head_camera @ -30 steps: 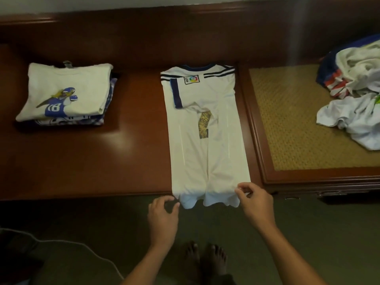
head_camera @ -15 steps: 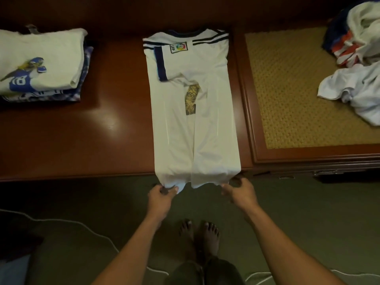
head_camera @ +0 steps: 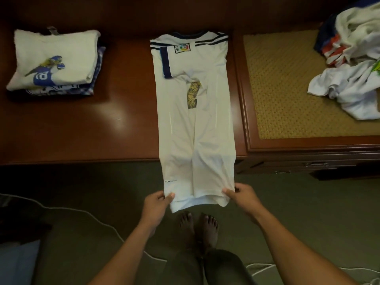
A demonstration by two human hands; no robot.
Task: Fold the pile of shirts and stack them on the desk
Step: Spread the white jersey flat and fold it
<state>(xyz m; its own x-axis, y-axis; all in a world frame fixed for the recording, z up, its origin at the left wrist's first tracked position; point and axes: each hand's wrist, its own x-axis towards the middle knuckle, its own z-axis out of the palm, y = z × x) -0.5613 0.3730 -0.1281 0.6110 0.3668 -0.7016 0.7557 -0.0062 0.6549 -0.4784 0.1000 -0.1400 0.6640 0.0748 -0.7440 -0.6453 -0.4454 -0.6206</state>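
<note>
A white football jersey (head_camera: 193,112) with dark blue trim lies lengthwise on the dark wooden desk (head_camera: 82,128), its sides folded in to a narrow strip. Its hem hangs off the front edge. My left hand (head_camera: 157,204) pinches the hem's left corner and my right hand (head_camera: 241,195) pinches the right corner, holding the hem lifted off the desk edge. A stack of folded shirts (head_camera: 55,62) sits at the desk's far left, a white one with a blue player print on top. The unfolded pile of shirts (head_camera: 353,64) lies at the far right.
The pile rests on a woven panel (head_camera: 287,89) set in a raised wooden unit to the right of the desk. A white cable (head_camera: 86,214) runs across the green carpet by my bare feet (head_camera: 197,223). A dark wooden back wall borders the desk.
Both hands went from hovering near the hem to pinching its two corners, and the hem now hangs lifted and drawn toward me past the desk edge.
</note>
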